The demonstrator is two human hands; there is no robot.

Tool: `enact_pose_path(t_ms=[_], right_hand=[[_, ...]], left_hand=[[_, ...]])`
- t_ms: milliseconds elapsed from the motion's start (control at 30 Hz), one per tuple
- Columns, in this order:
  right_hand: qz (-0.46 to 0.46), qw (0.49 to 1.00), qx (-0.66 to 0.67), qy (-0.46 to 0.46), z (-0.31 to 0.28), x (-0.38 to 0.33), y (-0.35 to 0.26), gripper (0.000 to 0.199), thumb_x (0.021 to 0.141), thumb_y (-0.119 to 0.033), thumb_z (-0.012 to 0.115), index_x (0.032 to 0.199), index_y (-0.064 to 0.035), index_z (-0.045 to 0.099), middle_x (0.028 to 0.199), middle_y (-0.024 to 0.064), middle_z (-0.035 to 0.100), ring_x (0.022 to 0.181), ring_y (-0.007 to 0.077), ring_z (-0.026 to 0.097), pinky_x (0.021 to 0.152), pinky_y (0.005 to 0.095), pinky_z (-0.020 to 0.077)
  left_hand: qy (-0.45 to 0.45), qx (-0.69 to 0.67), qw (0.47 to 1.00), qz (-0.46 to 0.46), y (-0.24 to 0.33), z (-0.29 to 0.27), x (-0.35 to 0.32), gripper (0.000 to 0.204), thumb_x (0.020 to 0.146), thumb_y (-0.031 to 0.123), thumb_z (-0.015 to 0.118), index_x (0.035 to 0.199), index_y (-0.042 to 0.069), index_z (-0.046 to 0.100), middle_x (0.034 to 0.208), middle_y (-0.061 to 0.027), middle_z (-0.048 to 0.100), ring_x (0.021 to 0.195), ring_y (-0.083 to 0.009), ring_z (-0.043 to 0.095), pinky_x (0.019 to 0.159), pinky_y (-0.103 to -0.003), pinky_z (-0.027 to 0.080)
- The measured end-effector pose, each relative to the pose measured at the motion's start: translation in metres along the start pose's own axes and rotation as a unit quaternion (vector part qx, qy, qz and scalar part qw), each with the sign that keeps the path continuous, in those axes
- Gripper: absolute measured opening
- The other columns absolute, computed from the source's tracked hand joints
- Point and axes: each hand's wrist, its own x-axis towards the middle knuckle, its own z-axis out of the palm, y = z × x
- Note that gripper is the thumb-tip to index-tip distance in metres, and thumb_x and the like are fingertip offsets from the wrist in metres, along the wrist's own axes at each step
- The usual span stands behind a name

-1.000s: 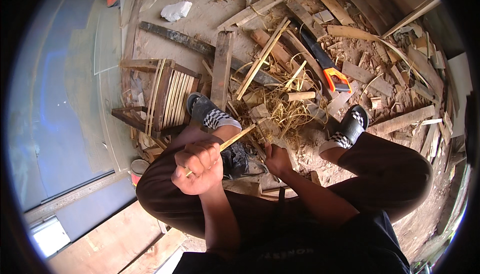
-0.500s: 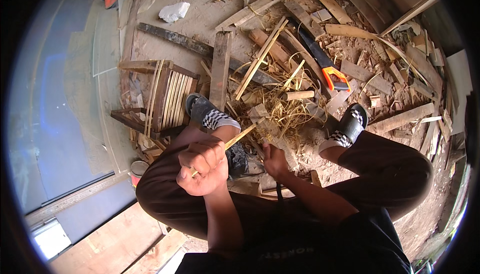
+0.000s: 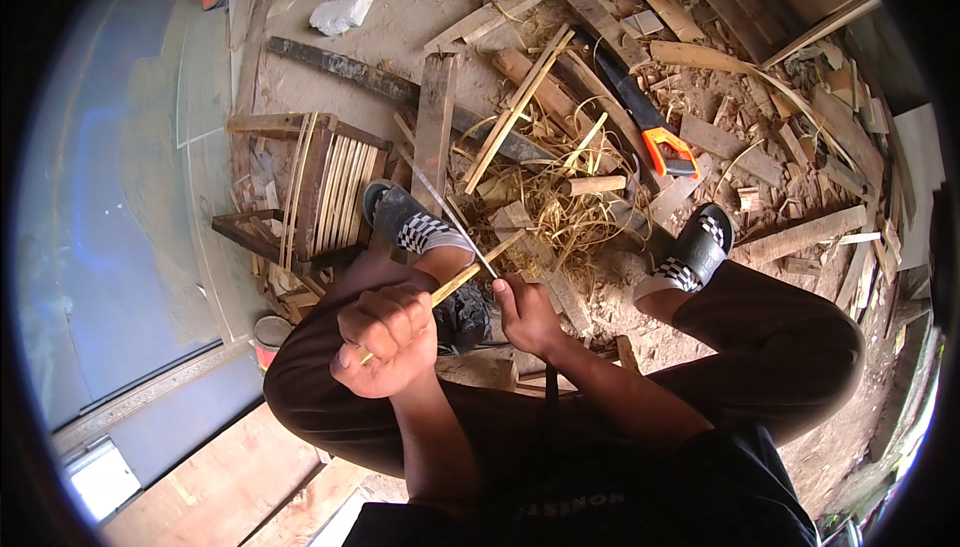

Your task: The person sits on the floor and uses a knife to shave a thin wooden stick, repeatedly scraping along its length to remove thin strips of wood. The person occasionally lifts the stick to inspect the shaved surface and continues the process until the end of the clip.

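My left hand [image 3: 388, 339] is closed in a fist round a thin yellowish bamboo strip [image 3: 462, 278], which slants up and to the right out of the grip. In my closed right hand [image 3: 530, 318] is a long, narrow knife [image 3: 447, 209], its blade seen nearly edge-on and pointing up and to the left. The blade crosses the strip near the strip's upper part; I cannot tell whether they touch. My fingers hide the knife's handle. Beyond both hands lies a heap of curly bamboo shavings [image 3: 575, 222].
An orange-handled handsaw [image 3: 650, 127] lies among scattered planks at upper right. A small slatted wooden frame [image 3: 320, 187] stands beside my left foot. Dark planks, a white lump [image 3: 341, 14] and bamboo strips [image 3: 520, 107] lie farther off. Glass sheets [image 3: 130, 197] lean at left.
My right hand has moved slightly left and up, and the knife blade has swung up into plain view across the bamboo strip. My left hand has shifted slightly left, still gripping the strip.
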Motion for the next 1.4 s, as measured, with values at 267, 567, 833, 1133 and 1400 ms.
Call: enact_pose_path(t_ms=[267,567,833,1133,1400], right_hand=[[0.032,0.996,-0.071,0.040,0.010,0.015,0.069,0.042,0.107,-0.030,0.040,0.095,0.0037,0.061,0.076,0.0275,0.063,0.076,0.0437,0.065,0.069,0.0520,0.0478],[0.163,0.982,-0.099,-0.006,-0.009,0.019,0.059,0.039,0.105,-0.032,0.043,0.098,0.0026,0.061,0.080,0.0304,0.064,0.080,0.0499,0.064,0.069,0.0570,0.0491],[-0.012,0.999,-0.034,0.006,-0.001,0.009,0.020,0.037,0.105,-0.030,0.044,0.099,0.0022,0.062,0.079,0.0290,0.064,0.078,0.0490,0.064,0.071,0.0561,0.0489],[0.063,0.997,-0.031,0.010,0.007,0.014,0.047,0.047,0.107,-0.037,0.034,0.097,0.0002,0.062,0.084,0.0315,0.063,0.082,0.0505,0.062,0.076,0.0573,0.0488],[0.024,0.969,-0.239,0.047,0.022,0.010,0.131,0.041,0.105,-0.030,0.036,0.098,0.0010,0.063,0.091,0.0288,0.068,0.084,0.0478,0.067,0.075,0.0583,0.0543]], left_hand=[[-0.050,-0.019,0.998,-0.020,0.001,-0.007,0.006,0.057,0.094,0.042,0.054,0.050,0.013,0.030,0.045,0.0015,0.024,0.044,-0.0124,0.014,0.051,-0.032,0.017],[-0.015,-0.035,0.999,-0.013,0.003,-0.017,0.012,0.060,0.093,0.042,0.055,0.048,0.011,0.032,0.042,0.0035,0.024,0.039,-0.0098,0.014,0.046,-0.030,0.014],[-0.023,-0.018,0.999,-0.013,0.003,-0.019,0.013,0.058,0.093,0.040,0.054,0.048,0.012,0.030,0.042,0.0026,0.025,0.038,-0.0097,0.013,0.045,-0.030,0.014],[-0.037,0.009,0.999,-0.015,0.001,-0.011,0.016,0.061,0.096,0.044,0.054,0.050,0.016,0.028,0.043,0.0035,0.024,0.040,-0.0092,0.012,0.047,-0.029,0.016],[-0.028,-0.012,0.999,-0.021,0.004,-0.021,0.012,0.059,0.098,0.050,0.048,0.054,0.015,0.029,0.049,0.0023,0.023,0.045,-0.0122,0.014,0.053,-0.031,0.020]])
